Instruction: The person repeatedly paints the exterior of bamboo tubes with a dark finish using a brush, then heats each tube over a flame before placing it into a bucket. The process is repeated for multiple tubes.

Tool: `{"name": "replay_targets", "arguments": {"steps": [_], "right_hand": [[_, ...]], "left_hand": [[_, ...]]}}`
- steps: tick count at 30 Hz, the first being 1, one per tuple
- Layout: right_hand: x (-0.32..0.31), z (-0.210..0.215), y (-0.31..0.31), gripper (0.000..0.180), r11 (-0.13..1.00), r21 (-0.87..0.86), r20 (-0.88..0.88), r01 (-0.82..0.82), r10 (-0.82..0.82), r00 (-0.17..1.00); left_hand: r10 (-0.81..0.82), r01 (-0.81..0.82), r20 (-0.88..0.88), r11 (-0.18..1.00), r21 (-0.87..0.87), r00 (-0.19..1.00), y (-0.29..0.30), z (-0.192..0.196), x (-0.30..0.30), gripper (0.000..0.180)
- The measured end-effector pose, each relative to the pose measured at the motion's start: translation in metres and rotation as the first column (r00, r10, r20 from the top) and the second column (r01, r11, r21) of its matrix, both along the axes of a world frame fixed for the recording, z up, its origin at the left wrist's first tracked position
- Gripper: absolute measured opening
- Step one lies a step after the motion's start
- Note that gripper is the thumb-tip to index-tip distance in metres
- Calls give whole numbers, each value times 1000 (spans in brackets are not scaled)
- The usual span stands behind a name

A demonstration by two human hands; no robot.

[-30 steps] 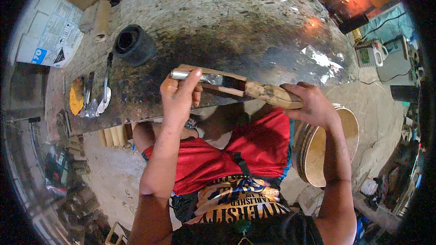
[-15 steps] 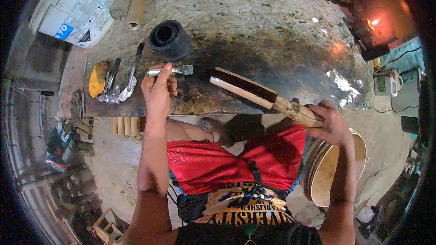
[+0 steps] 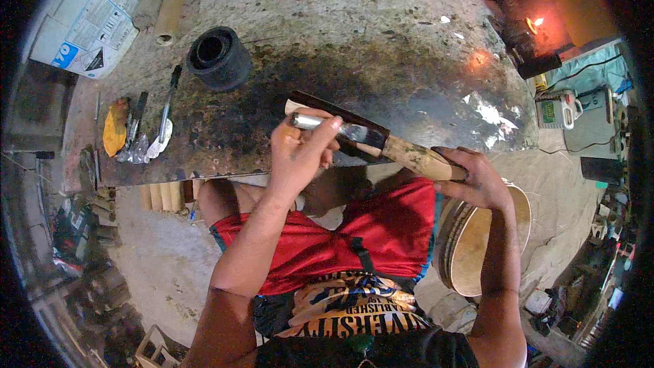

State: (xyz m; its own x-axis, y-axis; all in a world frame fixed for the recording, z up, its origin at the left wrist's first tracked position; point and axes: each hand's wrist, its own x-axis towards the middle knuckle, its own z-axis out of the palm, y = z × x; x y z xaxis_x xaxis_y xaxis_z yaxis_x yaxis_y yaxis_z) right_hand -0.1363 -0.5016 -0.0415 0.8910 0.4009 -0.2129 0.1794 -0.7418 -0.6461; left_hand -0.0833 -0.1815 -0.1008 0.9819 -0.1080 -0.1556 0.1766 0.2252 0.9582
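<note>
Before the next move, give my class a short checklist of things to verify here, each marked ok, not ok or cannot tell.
1. Left hand has hold of the silver tool: ok.
2. Right hand grips the narrow end of the wooden piece: ok.
3. The tool's flat end presses on the wood: cannot tell; it overlaps the wood in this view, but contact is unclear.
4. Flame is well apart from both hands: ok, at the far right.
5. Black round container stands apart from both hands: ok.
6. Loose tools are put away: not ok; they lie on the bench, at left.
</note>
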Motion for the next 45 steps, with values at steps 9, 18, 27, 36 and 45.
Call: {"name": "replay_targets", "arguments": {"steps": [9, 18, 27, 36, 45], "right_hand": [[5, -17, -6, 56, 991, 128, -35, 33, -29, 999], [2, -23, -12, 52, 969, 199, -132, 144, -119, 984], [7, -18, -8, 52, 984, 148, -91, 103, -90, 992], [4, -23, -14, 51, 952, 223, -201, 208, -163, 966], [7, -19, -14, 49, 950, 176, -285, 257, -200, 937]], "left_hand": [[385, -390, 66, 909, 144, 921, 97, -1, 46, 25], [68, -70, -35, 996, -49, 997, 18, 3, 3, 21], [153, -156, 47, 986, 66, 987, 27, -11, 13, 22], [387, -392, 124, 920, 18, 914, 78, 6, 42, 25], [-10, 10, 7, 999, -39, 1000, -15, -3, -7, 21]]}}
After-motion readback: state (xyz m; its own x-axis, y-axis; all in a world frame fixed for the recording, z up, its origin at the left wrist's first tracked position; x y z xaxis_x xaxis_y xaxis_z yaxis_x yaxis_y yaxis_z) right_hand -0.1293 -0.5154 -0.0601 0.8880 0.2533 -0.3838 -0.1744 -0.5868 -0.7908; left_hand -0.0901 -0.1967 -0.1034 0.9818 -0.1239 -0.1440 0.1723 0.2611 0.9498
